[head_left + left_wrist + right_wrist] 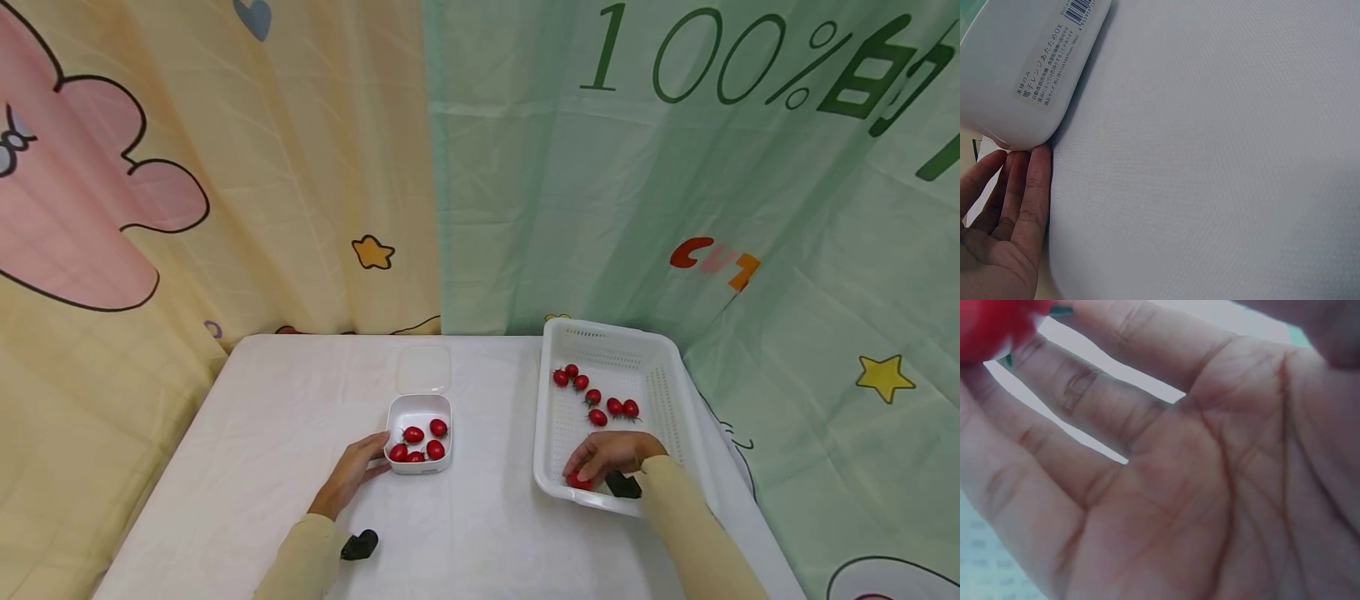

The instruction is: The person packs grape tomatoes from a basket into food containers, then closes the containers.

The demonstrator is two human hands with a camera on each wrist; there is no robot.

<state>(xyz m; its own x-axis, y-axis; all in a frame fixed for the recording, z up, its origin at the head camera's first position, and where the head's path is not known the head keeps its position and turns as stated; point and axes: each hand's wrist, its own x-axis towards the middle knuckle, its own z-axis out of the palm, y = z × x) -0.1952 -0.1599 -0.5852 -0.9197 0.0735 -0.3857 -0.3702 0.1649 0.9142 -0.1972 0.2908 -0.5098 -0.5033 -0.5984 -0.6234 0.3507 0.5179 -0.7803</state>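
My left hand [354, 473] touches the left side of a small white square container [418, 467]. In the left wrist view its fairly straight fingers [1030, 203] rest against the container's lower corner, beside a printed label [1054, 50]. Several red cherry tomatoes [413, 434] lie inside the container. Over at the right, my right hand [611, 452] is low in the near part of a white plastic basket [542, 417], pinching a cherry tomato [579, 481] at its fingertips. The right wrist view shows that tomato [997, 325] blurred, with a bit of green stem.
Several more cherry tomatoes [593, 397] lie toward the back of the basket. A translucent lid [423, 370] lies just behind the container on the white-covered table [300, 392]. Printed curtains [525, 208] stand behind and on both sides.
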